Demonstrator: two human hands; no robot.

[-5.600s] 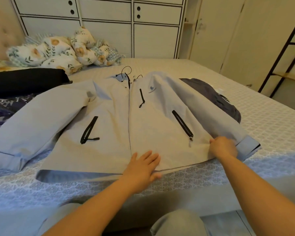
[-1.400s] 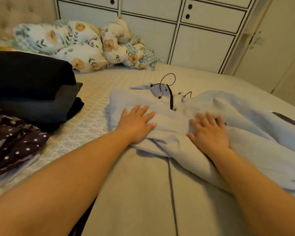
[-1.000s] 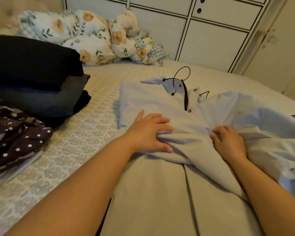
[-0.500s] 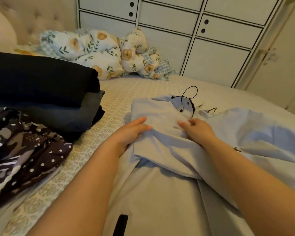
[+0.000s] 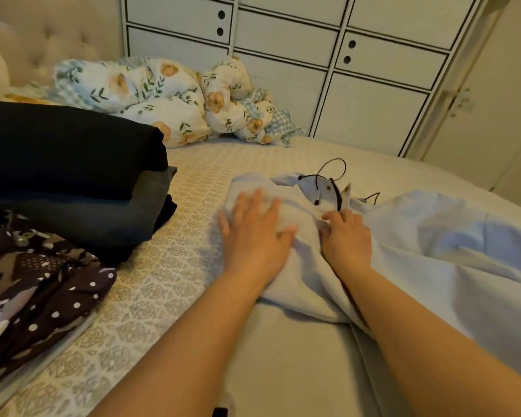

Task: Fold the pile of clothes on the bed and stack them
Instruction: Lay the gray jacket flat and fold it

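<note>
Now that the sleeve lies folded across the jacket (image 5: 418, 236) at bed (image 5: 193, 182) centre, the left hand (image 5: 254, 233) flattens it, fingers spread, holding nothing; the right hand (image 5: 348, 239) pinches cloth by the collar at twelve o'clock; finished stack (image 5: 73, 176) waits at nine o'clock.

No legible text (anywhere in view)

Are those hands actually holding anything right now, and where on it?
Only the right hand holds something: it pinches the jacket just below the collar. The left hand lies flat on the folded part, pressing, not gripping.
</note>
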